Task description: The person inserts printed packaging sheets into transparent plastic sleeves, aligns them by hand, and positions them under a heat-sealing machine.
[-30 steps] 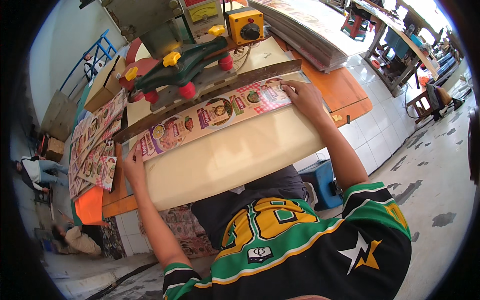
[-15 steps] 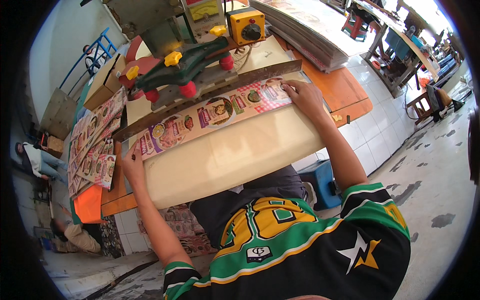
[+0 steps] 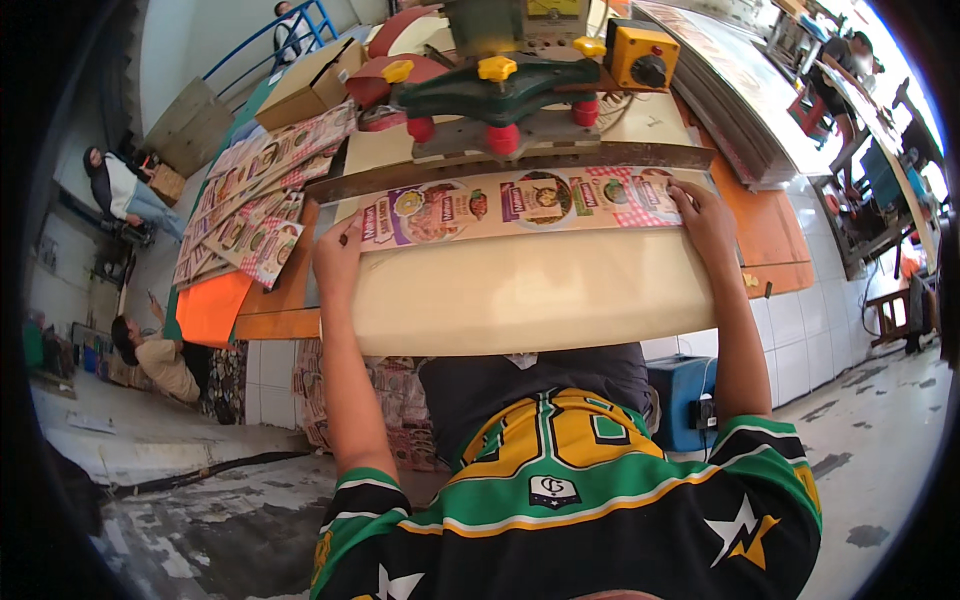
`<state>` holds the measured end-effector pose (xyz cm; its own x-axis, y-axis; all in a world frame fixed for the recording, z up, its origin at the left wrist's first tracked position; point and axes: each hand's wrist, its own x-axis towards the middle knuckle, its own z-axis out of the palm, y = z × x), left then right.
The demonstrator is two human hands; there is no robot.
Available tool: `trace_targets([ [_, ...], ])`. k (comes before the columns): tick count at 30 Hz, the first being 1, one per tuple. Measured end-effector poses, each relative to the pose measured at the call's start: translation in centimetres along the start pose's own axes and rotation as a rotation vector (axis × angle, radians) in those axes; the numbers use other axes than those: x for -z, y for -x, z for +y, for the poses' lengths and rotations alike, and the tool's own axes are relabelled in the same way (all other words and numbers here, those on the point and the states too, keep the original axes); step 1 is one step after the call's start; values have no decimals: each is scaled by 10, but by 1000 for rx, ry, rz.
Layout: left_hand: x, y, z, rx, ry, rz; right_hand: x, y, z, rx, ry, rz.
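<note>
A long printed strip (image 3: 535,205) with food pictures lies across a smooth cream sheet (image 3: 530,300), close along a metal straightedge bar (image 3: 480,168). My left hand (image 3: 339,250) is closed at the strip's left end, its fingers curled by the edge. My right hand (image 3: 705,215) pinches the strip's right end, fingers bent over it. Behind the bar stands a machine with a dark green clamp arm (image 3: 500,92), yellow star knobs and red cushioned feet. The undersides of both hands are hidden.
Printed strips (image 3: 250,200) lie piled at the left, beside an orange sheet (image 3: 213,305) and a cardboard box (image 3: 312,85). A yellow control box (image 3: 642,55) stands behind. Tall stacked sheets (image 3: 715,100) sit at the right. Other people are farther off, left and right.
My view has turned, so the bench appears more level and farther right. Both hands stay at the strip's ends, and the strip still lies along the bar.
</note>
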<state>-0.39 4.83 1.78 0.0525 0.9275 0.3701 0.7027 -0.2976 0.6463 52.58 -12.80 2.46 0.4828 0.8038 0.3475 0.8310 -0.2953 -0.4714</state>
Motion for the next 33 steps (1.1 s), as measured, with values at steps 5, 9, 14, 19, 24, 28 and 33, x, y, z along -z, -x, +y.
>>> trace_targets([
  [5,2,1,-2,20,-38,15,2,1,-5,-23,35,-34],
  [9,0,1,-2,26,-72,15,2,3,-3,31,16,25],
  [14,-3,-3,-5,-36,-13,0,6,2,0,-5,-5,-7],
  [19,-1,-1,-1,-94,-28,-3,-1,0,2,-17,40,-7],
  [24,-2,-6,-7,-45,21,-45,1,1,2,-22,53,1],
  [28,-3,-4,-6,-30,-12,-39,2,1,0,-34,56,-11],
  [33,-1,-3,0,-33,-36,-55,-3,2,5,-10,69,25],
])
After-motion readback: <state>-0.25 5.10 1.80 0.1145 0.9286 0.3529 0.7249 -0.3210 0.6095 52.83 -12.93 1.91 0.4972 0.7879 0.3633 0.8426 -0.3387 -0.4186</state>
